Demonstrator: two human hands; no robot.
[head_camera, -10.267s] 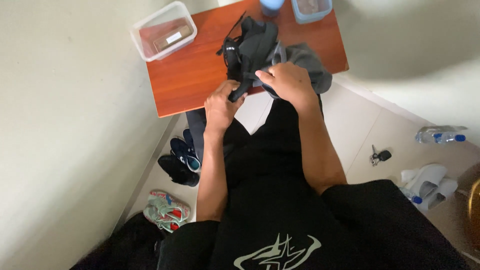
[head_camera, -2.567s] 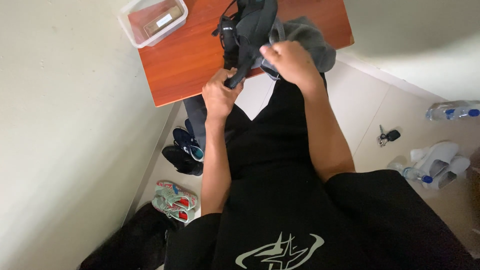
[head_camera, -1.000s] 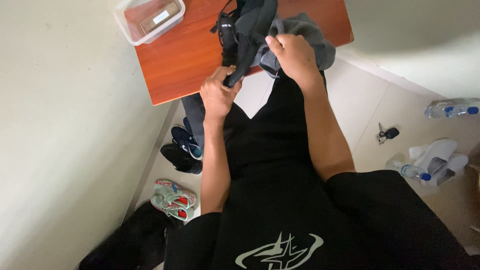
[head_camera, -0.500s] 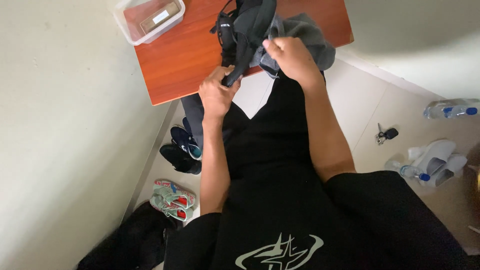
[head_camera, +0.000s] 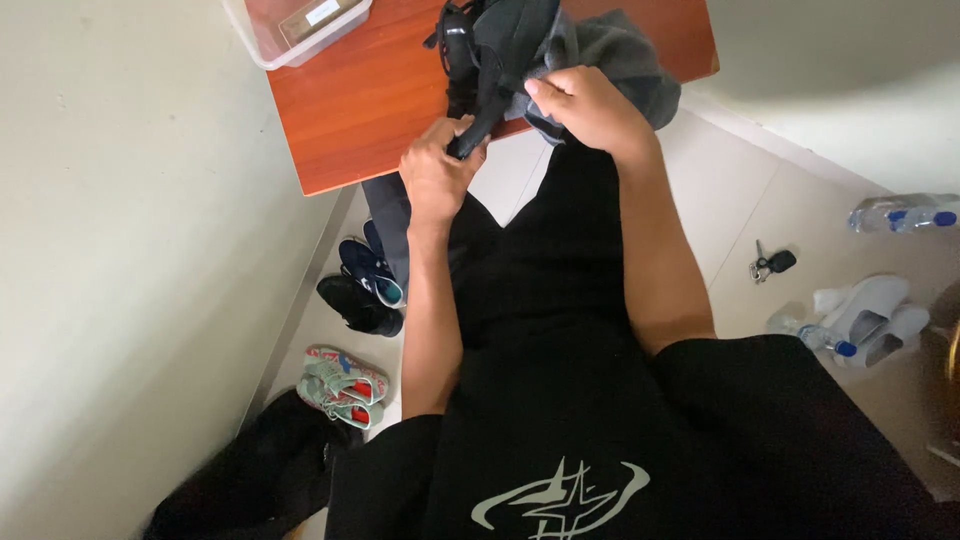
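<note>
— Where the fingers of the left hand curl shut, what do they hold?

— A dark strap, gripped at its lower end, just off the near edge of the bench. The strap runs up and away to a dark bag lying on the bench top.

— And the right hand?

— Fingers closed, thumb on top, pinching a grey garment bunched against the bag. The garment overhangs the bench's near edge under that hand. Both hands sit close together, with the strap between them.

— Anything else on the bench?

— A clear plastic container at the far left corner, well apart from the bag. Something small and tan lies inside; what it is cannot be told.

— Below the bench?

— On the floor beside the wall: a pair of dark shoes, then a pair of green-and-red sandals, then a black heap of fabric. To the person's right: a set of keys, two plastic bottles with blue caps, and a pair of white slippers.
</note>
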